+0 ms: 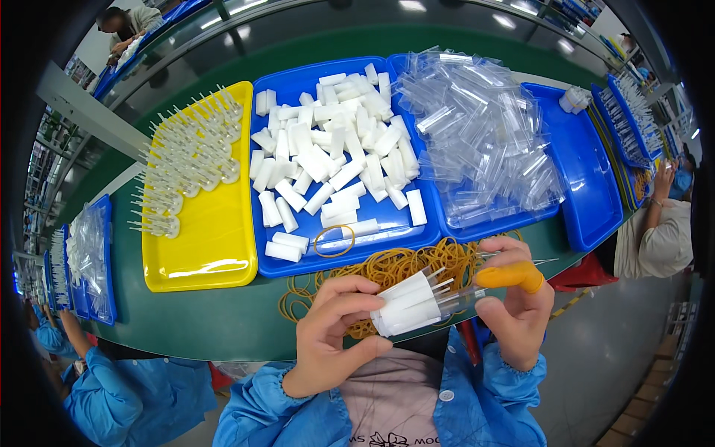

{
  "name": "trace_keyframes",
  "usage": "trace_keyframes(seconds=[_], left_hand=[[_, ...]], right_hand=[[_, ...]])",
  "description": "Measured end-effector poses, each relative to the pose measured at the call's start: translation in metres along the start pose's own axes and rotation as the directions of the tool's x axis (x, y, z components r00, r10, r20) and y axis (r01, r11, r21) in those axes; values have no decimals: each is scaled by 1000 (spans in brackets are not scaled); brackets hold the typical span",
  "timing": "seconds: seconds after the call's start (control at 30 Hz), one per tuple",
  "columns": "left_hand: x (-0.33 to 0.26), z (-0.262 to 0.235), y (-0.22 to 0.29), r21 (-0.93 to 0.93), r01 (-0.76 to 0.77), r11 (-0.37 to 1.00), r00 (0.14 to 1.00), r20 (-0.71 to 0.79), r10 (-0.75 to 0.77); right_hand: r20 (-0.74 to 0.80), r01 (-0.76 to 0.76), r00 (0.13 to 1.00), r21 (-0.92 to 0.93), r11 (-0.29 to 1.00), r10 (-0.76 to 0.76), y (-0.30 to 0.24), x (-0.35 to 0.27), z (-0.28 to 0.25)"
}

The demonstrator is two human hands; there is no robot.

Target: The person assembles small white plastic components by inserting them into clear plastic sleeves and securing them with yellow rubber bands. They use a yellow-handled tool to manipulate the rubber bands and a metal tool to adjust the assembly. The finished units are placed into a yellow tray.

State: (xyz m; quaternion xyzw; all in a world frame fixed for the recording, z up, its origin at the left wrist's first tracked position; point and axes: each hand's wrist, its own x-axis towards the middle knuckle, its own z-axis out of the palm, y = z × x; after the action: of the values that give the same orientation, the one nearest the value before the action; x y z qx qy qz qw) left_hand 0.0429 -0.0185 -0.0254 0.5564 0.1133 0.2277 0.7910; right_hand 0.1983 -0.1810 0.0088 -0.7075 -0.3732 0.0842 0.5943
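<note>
A bundle of white blocks and thin pale rods (408, 307), partly inside clear plastic, is held over the near edge of the table. My left hand (335, 331) grips its white end between thumb and fingers. At its clear end, my right hand (518, 302) is closed with thumb and forefinger, an orange finger cot (514, 277) on one finger. A thin pointed metal piece (547, 261) sticks out beside the right fingers; its kind is hidden. Behind both hands lies a heap of tan rubber bands (387, 267).
A yellow tray (208, 257) holds upright clear stems on round bases. One blue tray (380, 249) bears white blocks and a rubber band; another has clear plastic sleeves (484, 134). Farther right stands a blue tray (588, 194) with a small clear item. Other people sit at both sides.
</note>
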Motion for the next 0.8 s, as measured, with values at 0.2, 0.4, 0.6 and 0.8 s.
trace_keyframes(seconds=[0.2,0.4,0.6,0.8], left_hand=[[0,-7,0,-212,113,971,993,36,-108],[-1,-8,-4,-149,-15,989,998,51,23],[-10,-7,-1,-95,-10,995,1000,21,12],[-16,-4,1,-22,-17,1000,999,35,17]], right_hand=[[2,-29,1000,60,998,29,0,-3,-1],[-24,21,1000,59,998,-19,1,-9,6],[39,30,999,60,998,-33,-3,-13,13],[42,-21,999,118,993,16,-6,-23,24]])
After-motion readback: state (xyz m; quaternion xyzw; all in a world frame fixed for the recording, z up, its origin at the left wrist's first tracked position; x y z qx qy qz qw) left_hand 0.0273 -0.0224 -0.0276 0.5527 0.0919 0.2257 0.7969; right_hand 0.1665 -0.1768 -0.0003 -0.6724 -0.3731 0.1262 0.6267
